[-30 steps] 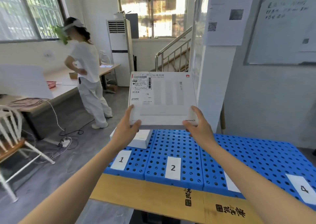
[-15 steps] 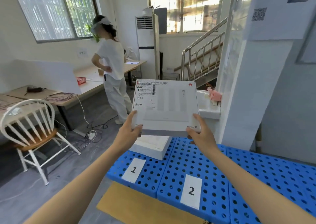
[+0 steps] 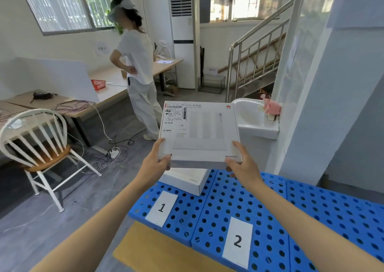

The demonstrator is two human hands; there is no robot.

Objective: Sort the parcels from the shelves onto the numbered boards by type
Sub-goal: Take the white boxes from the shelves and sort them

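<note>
Gripping the white parcel [image 3: 199, 132] at its near corners, left hand [image 3: 154, 163] and right hand [image 3: 243, 163] hold it above the boxed parcel [image 3: 187, 180] on board 1's [image 3: 182, 215] far edge.

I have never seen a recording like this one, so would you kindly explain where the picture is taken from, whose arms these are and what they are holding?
There is no machine here: one camera sits on a person's head, looking forward and down, so the two bare arms are the wearer's own. The left hand and right hand grip the near corners of a flat white cardboard box with a shipping label, held in the air. Below lie blue perforated plastic boards with paper number labels; on the board marked 1 rests a second, similar white box. Another person in white stands at a desk behind; a white spindle-back chair stands at the left.
</note>
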